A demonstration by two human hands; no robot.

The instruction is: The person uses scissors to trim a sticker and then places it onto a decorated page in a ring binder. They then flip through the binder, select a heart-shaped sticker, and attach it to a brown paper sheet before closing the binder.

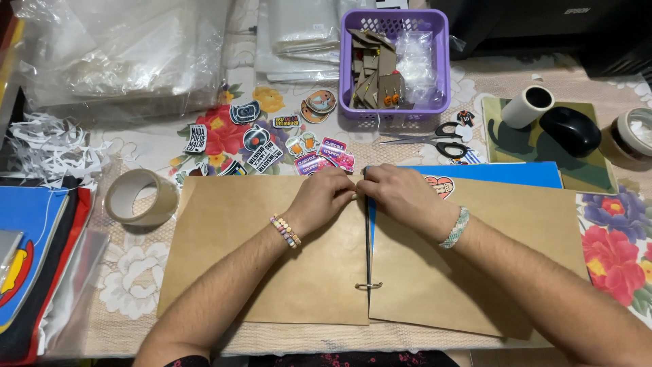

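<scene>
Both hands, left hand (324, 197) and right hand (397, 192), were pinched closed on the far end of the spine of the open kraft-paper album (272, 258) lying mid-desk, apparently aligning pages above the near binder ring (369, 286).

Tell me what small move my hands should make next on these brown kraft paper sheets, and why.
Probably fit a ring at the top of the spine. Both hands, left hand and right hand, pinch the upper end of the seam between the two brown kraft paper sheets, while only one metal ring shows, near the bottom edge.
</scene>
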